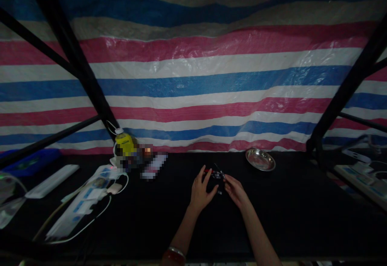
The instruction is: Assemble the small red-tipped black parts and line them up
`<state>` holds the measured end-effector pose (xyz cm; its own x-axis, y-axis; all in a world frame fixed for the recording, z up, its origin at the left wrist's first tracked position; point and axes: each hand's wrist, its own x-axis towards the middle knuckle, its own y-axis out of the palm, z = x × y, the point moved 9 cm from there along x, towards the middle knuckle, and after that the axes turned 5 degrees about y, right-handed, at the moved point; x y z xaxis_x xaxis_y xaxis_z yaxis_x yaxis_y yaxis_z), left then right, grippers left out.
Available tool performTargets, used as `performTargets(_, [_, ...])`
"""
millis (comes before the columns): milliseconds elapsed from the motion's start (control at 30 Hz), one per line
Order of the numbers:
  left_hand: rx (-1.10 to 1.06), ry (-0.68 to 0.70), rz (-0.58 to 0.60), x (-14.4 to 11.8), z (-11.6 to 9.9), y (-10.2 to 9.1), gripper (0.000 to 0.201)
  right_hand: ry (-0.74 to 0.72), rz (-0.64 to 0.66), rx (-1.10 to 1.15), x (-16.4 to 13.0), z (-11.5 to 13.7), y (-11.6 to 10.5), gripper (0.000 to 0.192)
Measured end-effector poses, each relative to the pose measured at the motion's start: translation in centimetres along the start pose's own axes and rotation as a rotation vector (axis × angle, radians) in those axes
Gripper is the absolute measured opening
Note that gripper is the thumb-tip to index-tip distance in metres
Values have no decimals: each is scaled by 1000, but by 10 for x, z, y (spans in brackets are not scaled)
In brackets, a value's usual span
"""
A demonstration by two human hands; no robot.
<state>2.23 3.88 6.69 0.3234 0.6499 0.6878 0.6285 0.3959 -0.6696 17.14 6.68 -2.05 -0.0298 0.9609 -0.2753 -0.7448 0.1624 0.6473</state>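
On a black table top my left hand and my right hand meet over a small dark part with a red end and thin metal bits. Fingers of both hands pinch it just above the table. It is too small and dim for me to tell what it is. A red bangle sits on my left wrist.
A shallow steel dish lies behind and to the right of my hands. White power strips with cables and a yellow bottle are at left. Another power strip is at right. Black frame bars rise on both sides; a striped tarp hangs behind.
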Motion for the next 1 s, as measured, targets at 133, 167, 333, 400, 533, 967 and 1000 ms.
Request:
performTargets(133, [36,28,39,0,-3,3,62,24,63,-120,-4,-4,9,21])
performTargets(167, [45,36,45,0,-4,3,59,23,76,-141,-4,-5,11,22])
performTargets(333, [86,119,60,1,-10,4,46,47,144,-208,-7,-9,17,28])
performTargets(400, [103,142,45,2,-10,4,40,57,156,-233,-8,-10,18,30])
performTargets(533, [124,110,32,2,-6,5,33,66,135,-249,-8,-10,17,31])
performTargets(967, [70,-101,212,-1,13,23,31,-91,-39,-163,1,12,-11,40])
performTargets(1000, [70,-104,230,-1,14,25,31,-153,-109,-182,2,18,-20,41])
